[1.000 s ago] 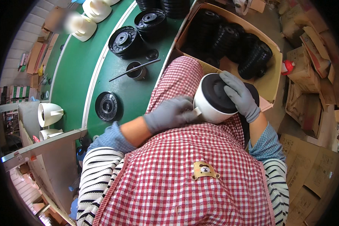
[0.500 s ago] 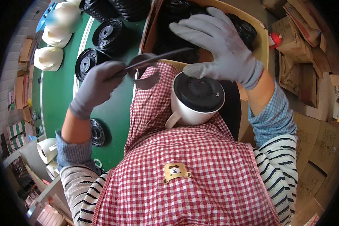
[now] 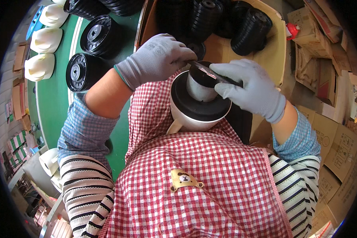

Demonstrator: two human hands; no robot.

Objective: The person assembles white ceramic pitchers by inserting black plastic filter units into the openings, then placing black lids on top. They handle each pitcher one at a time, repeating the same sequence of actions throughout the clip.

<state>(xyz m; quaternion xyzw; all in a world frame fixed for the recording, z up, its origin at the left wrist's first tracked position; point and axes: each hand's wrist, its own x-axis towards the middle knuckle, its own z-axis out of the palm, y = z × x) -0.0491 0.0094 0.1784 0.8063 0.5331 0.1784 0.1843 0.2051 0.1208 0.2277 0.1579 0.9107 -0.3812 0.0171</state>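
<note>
A white handled vessel (image 3: pixel 186 123) rests on my lap, its round black cap or base (image 3: pixel 184 102) facing up. On that black disc stands a tool with a grey cylindrical ring (image 3: pixel 199 90) and a dark flat bar across its top. My left hand (image 3: pixel 156 57), in a grey glove, is closed on the bar's left end. The bar's other end is gripped by my gloved right hand (image 3: pixel 248 85), fingers over it and thumb below. Where the ring meets the disc is partly visible; any fit between them I cannot tell.
An open cardboard box (image 3: pixel 279 51) ahead holds stacks of black round parts (image 3: pixel 252 31). On the green table (image 3: pixel 53 99) at left lie more black discs (image 3: pixel 77 72) and several cream-coloured pieces (image 3: pixel 39 66). Cardboard cartons (image 3: pixel 339 146) pile up on the right.
My left hand has brought the ring tool rightward onto the vessel's black disc. My right hand, open before, has come down and closed on the bar. The head view has shifted slightly.
</note>
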